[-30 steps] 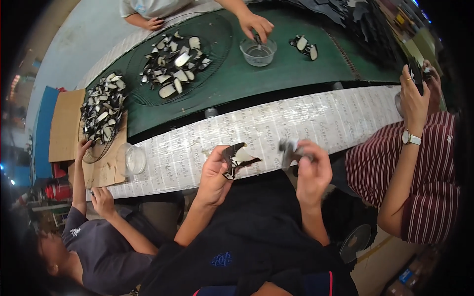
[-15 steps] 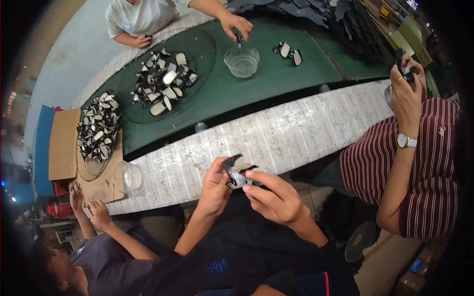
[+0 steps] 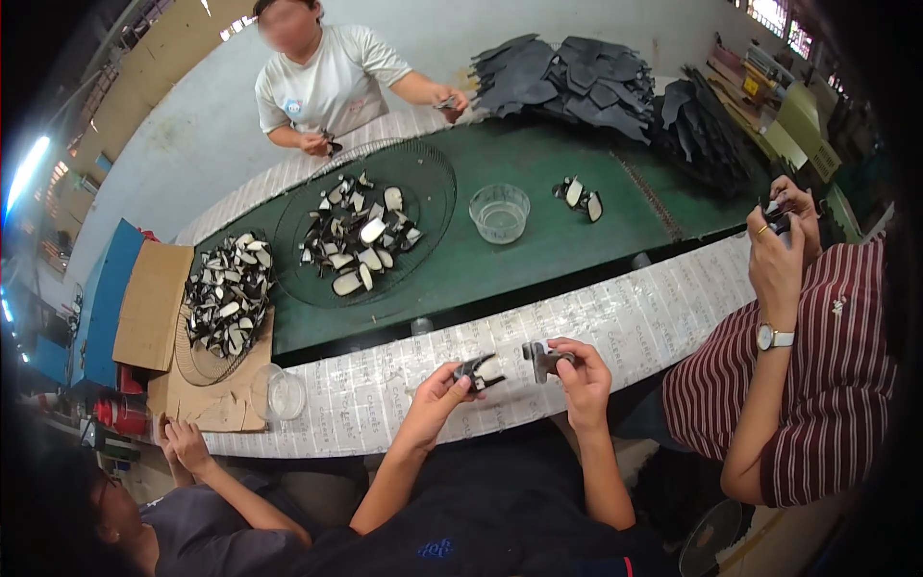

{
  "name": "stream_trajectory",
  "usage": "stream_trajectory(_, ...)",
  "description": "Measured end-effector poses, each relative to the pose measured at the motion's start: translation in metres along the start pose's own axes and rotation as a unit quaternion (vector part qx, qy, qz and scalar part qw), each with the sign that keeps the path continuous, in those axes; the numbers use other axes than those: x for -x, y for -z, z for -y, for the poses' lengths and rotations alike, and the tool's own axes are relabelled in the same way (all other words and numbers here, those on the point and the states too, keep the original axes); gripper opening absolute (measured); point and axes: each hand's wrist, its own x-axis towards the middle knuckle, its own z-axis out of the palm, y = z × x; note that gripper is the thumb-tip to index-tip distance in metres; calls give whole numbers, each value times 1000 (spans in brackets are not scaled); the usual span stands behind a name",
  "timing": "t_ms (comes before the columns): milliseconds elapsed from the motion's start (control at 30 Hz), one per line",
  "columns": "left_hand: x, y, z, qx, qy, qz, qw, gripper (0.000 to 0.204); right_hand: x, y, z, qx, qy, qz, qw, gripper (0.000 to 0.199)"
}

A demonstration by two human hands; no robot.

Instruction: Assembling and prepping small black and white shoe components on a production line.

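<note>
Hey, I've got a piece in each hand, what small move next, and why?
Perhaps bring the grey piece in your right hand toward the black-and-white piece in your left hand: both are held up near each other, with a gap between them.

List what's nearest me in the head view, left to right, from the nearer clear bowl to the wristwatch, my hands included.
Clear bowl → left hand → black-and-white piece → dark piece → right hand → wristwatch.

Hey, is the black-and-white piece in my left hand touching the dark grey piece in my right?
Apart. The head view shows pale bench surface between the black-and-white piece in your left hand and the dark grey piece in your right hand.
</note>
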Motion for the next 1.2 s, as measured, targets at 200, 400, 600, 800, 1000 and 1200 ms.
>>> stream_trajectory(200,-37,45,-40,-200,16,84,976,27,-11,29,-51,-95,-99,-100,986,17)
stream_trajectory(400,-113,103,-134,-392,-327,-214,833,47,-12,20,-46,-12,-99,-50,994,15)
stream_trajectory(600,-62,-24,-186,-210,-458,-100,858,52,-14,20,-44,20,-105,-62,992,17)
stream_trajectory(800,3,-77,-194,-96,-644,63,756,50,-21,17,-45,34,-121,-38,991,19)
stream_trajectory(1000,52,-78,-222,-117,-685,83,715,42,-14,16,-45,49,-103,-67,991,17)
stream_trajectory(1200,80,-71,-238,-149,-715,108,674,39,-16,21,-42,72,-125,-52,988,15)
